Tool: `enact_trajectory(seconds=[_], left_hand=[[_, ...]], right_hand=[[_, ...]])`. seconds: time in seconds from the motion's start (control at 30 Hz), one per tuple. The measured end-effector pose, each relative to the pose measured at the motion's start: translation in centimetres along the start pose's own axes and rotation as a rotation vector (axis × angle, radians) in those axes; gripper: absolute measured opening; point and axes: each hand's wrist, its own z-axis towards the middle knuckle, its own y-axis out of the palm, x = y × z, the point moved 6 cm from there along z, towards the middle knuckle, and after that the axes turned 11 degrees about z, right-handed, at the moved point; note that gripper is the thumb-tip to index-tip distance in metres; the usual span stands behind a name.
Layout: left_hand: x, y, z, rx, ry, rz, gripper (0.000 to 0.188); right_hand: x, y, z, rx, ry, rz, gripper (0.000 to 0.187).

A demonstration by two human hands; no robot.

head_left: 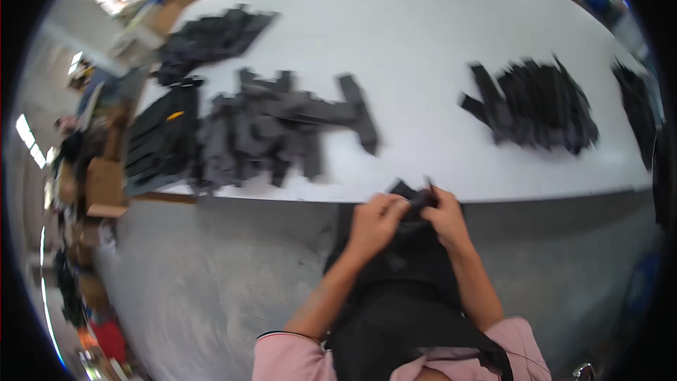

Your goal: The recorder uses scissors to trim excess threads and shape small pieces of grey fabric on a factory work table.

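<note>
Black fabric [416, 201] in grip of left hand [379, 222] and right hand [446, 217], dark piles [543, 107] beyond

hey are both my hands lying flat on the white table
No, the left hand and right hand grip a dark piece by the white table's near edge.

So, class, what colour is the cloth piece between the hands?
The cloth piece looks black; head view shows it best.

No legible text, label, brand, number or sign is appearing in the head view.
</note>
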Motion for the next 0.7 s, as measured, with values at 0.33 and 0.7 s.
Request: enact_trajectory(seconds=[0.33, 0.7], left_hand=[[-3.1, 4.2, 0.0, -0.272, -0.344, -0.269, 0.042], [-2.6, 3.7, -0.3, -0.354, -0.495, -0.271, 0.049]], right_hand=[[-2.2, -2.7, -5.2, 0.216, -0.209, -0.295, 0.042], [-8.0, 0.3, -6.1, -0.035, -0.689, -1.044, 0.037]])
